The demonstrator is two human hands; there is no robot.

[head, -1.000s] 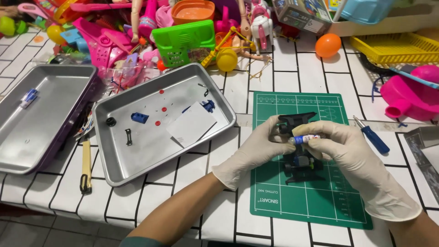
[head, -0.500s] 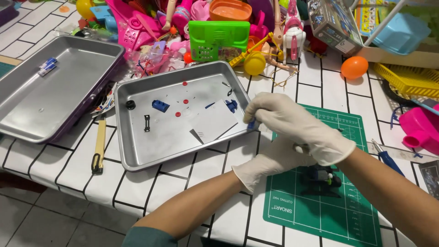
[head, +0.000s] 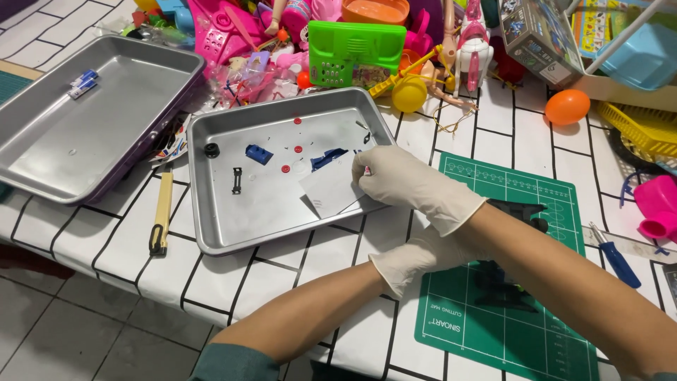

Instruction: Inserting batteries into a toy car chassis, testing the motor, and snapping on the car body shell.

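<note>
My right hand (head: 402, 180), in a white glove, reaches over the right rim of a metal tray (head: 218, 233) and pinches a tiny white and red part at its fingertips. Below them a white paper slip (head: 328, 192) lies in the tray with blue pieces (head: 259, 154), red discs (head: 285, 168) and a black wheel (head: 211, 149). My gloved left hand (head: 423, 257) rests on a green cutting mat (head: 493, 346), against a black toy (head: 504, 286). Its fingers are largely hidden under my right forearm.
A second metal tray (head: 42, 176) at the left holds a small blue and white piece (head: 83, 83). A yellow-handled tool (head: 162, 215) lies between the trays. A blue screwdriver (head: 615, 255) lies right of the mat. Plastic toys, an orange ball (head: 568, 106) and a green toy (head: 356, 49) crowd the back.
My right hand left the black toy on the mat and moved left, over the tray's right edge. My left hand stayed at the toy. The camera view shifted left.
</note>
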